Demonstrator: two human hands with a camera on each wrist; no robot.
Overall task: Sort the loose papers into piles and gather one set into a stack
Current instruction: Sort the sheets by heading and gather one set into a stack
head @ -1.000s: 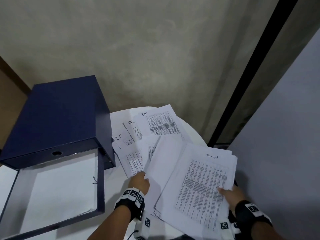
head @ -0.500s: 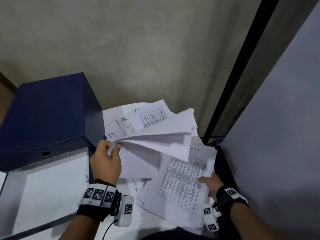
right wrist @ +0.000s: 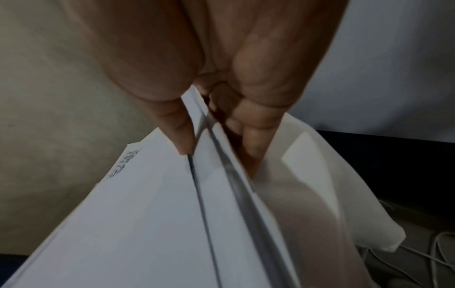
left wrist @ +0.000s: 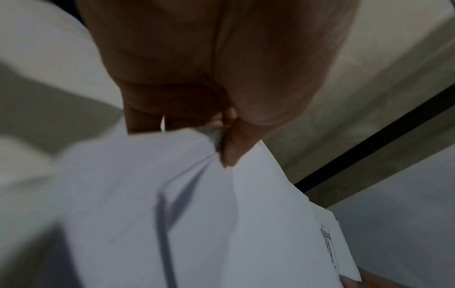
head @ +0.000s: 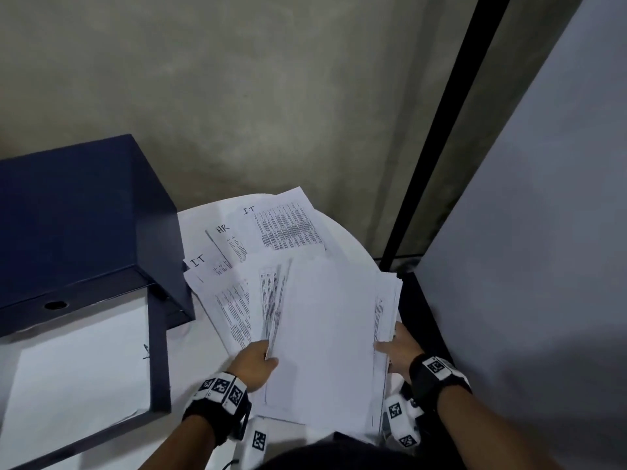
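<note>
Two hands hold a stack of white printed papers [head: 325, 334] over a round white table [head: 353, 245].

A dark blue box file [head: 78, 212] lies open at the left, a white sheet [head: 81, 364] in its tray. Loose sheets marked IT and HR [head: 258, 232] fan out beyond the stack. The left hand [head: 252, 366] pinches the stack's near-left edge; the right hand [head: 400, 347] grips its right edge, thumb on top. The stack's long axis runs away from the person.
</note>
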